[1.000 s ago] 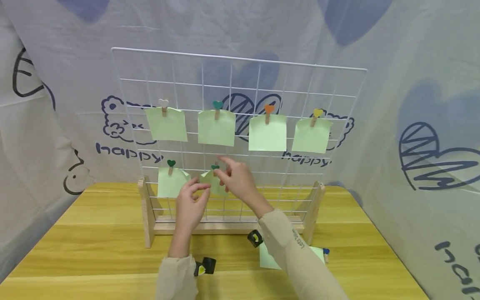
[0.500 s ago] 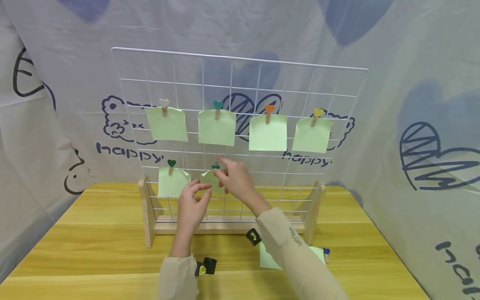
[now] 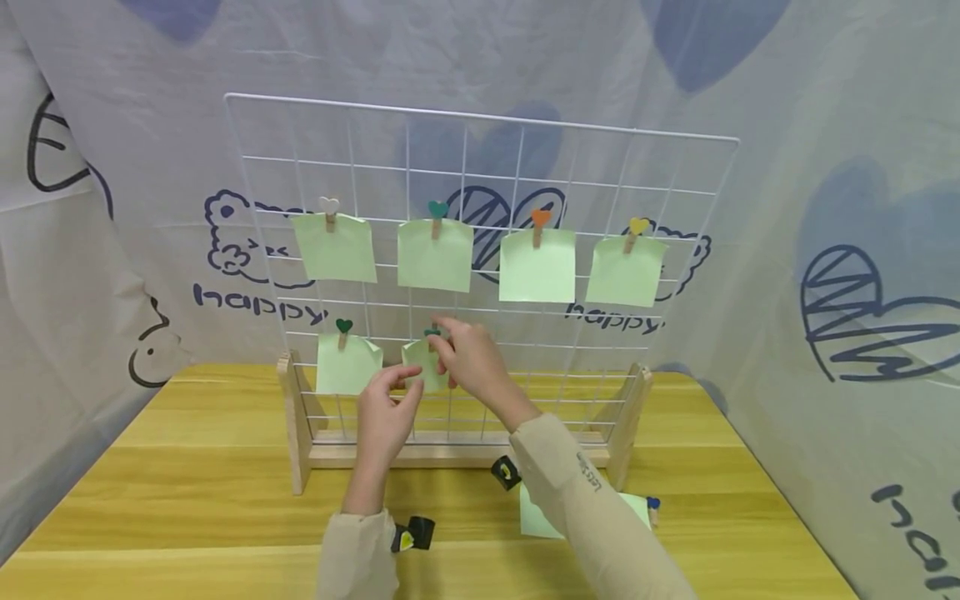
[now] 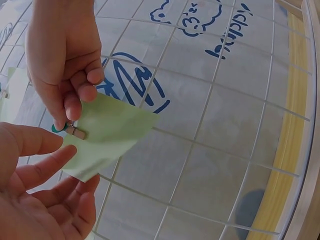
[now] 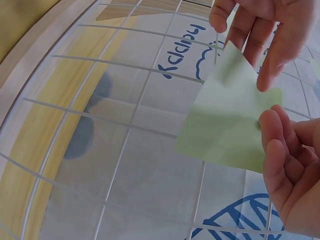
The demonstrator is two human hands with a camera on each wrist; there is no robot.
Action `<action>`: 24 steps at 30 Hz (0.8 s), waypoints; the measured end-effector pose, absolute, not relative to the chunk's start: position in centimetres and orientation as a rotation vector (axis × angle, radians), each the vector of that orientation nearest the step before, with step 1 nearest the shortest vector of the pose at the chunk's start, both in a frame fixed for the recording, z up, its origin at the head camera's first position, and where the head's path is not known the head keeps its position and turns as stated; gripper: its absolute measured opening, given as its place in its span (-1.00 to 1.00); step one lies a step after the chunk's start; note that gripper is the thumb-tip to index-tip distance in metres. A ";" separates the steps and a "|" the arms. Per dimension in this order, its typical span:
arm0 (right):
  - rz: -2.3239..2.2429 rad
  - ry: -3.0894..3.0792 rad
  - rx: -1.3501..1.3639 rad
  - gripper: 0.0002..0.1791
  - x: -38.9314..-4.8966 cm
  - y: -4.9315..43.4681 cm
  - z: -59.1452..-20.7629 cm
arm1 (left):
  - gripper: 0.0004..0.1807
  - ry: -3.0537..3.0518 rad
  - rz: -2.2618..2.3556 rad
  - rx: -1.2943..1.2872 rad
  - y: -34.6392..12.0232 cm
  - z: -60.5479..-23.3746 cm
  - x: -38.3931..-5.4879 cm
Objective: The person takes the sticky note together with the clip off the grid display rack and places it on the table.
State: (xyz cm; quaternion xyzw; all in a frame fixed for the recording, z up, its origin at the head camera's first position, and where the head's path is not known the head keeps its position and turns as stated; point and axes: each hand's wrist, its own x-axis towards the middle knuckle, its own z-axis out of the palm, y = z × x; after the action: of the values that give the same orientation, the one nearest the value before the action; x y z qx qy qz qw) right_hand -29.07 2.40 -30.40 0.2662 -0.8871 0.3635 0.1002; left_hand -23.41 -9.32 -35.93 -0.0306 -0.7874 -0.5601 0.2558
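Note:
In the head view, a pale green sticky note [image 3: 418, 358] hangs low on the white wire grid [image 3: 480, 304], its upper left corner curled. At its top sits a small wooden clothespin [image 4: 75, 131] with a green heart [image 3: 432, 332]. My right hand [image 3: 472, 358] pinches the clothespin between thumb and fingertip at the heart end; its other fingers lie curled beside the note. My left hand [image 3: 385, 408] is at the note's left side, thumb and forefinger apart. In the left wrist view its fingertips reach the note's edge; whether they touch it I cannot tell.
Several green notes, such as one under an orange heart clothespin [image 3: 537, 267], hang in the upper row. Another note [image 3: 347, 367] hangs at lower left. Wooden feet [image 3: 294, 425] hold the grid on the table [image 3: 225, 517]. Loose paper [image 3: 536, 517] and a blue heart clothespin [image 3: 653, 508] lie at right.
Both hands stay nearly in place. The left hand has shifted very slightly to the right, and the right forefinger has drawn slightly closer to the clothespin.

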 end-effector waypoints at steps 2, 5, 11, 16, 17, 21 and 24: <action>1.080 -2.620 0.784 -0.61 -29.1 2.4 -30.4 | -0.79 -2.133 -1.526 -0.076 -9.3 -35.9 -23.5; 1.096 -2.613 0.779 -0.64 -29.1 2.4 -30.4 | -0.78 -2.138 -1.535 -0.063 -9.3 -35.8 -23.6; 1.130 -2.565 0.785 -0.72 -29.1 2.4 -30.6 | -0.76 -2.134 -1.532 -0.057 -9.3 -35.8 -23.9; 1.199 -2.516 0.786 -0.78 -28.8 2.3 -30.6 | -0.75 -2.124 -1.523 -0.063 -9.4 -35.9 -24.3; 1.212 -2.515 0.782 -0.78 -28.8 2.3 -30.6 | -0.75 -2.123 -1.525 -0.059 -9.4 -35.9 -24.4; 1.253 -2.526 0.762 -0.79 -28.7 2.1 -30.5 | -0.74 -2.120 -1.514 -0.043 -9.5 -36.0 -24.4; 1.272 -2.541 0.742 -0.81 -28.6 2.0 -30.5 | -0.74 -2.113 -1.507 -0.032 -9.6 -36.0 -24.4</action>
State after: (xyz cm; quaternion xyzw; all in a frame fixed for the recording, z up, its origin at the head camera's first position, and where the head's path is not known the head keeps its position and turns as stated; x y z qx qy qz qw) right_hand -28.62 1.98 -30.47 0.2513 -0.8607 0.4308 0.1021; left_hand -24.35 -9.56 -35.97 -0.0118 -0.7839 -0.5592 0.2694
